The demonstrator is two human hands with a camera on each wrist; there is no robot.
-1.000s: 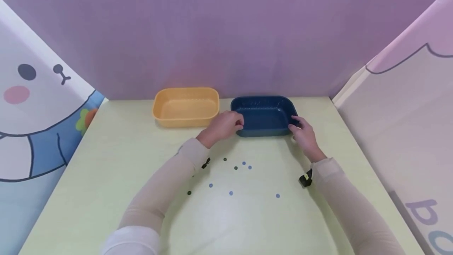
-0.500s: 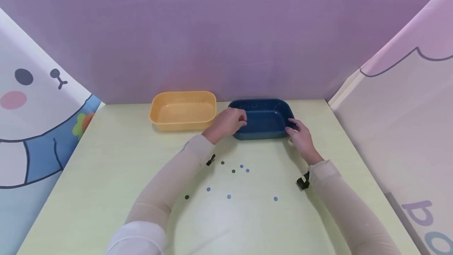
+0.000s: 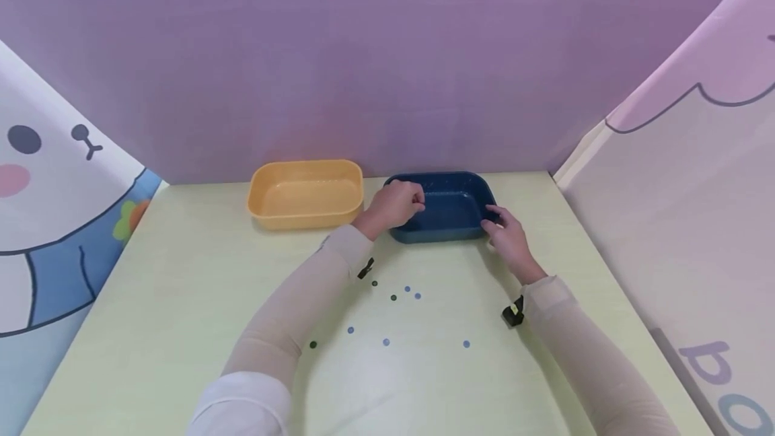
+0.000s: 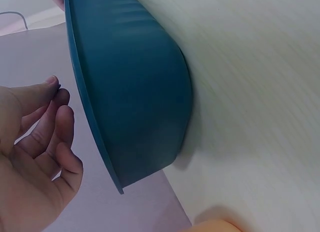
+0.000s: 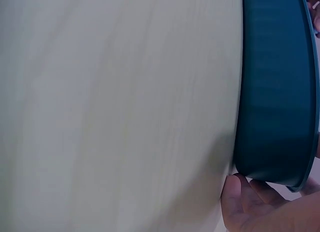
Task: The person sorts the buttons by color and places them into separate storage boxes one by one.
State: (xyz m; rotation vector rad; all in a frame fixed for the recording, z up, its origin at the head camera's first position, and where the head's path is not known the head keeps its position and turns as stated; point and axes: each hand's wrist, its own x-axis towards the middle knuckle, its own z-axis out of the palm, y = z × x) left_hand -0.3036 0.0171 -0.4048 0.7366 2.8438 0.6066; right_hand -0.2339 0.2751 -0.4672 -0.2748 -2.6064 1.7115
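- Purple wall [image 3: 387, 66] at the back, with a pale table [image 3: 424, 389] below it;
- yellow box [image 3: 305, 222] on the far side of the table, at the left;
- blue box [image 3: 445, 234] near it, at the right;
- right hand [image 3: 510, 241] holding the blue box by its right end;
- left hand [image 3: 393, 206] above the blue box's left end, thumb and finger pinching a tiny dark thing [image 4: 59, 86];
- five blue dots [image 3: 386, 342] and three green dots [image 3: 393, 297], flat on the table.
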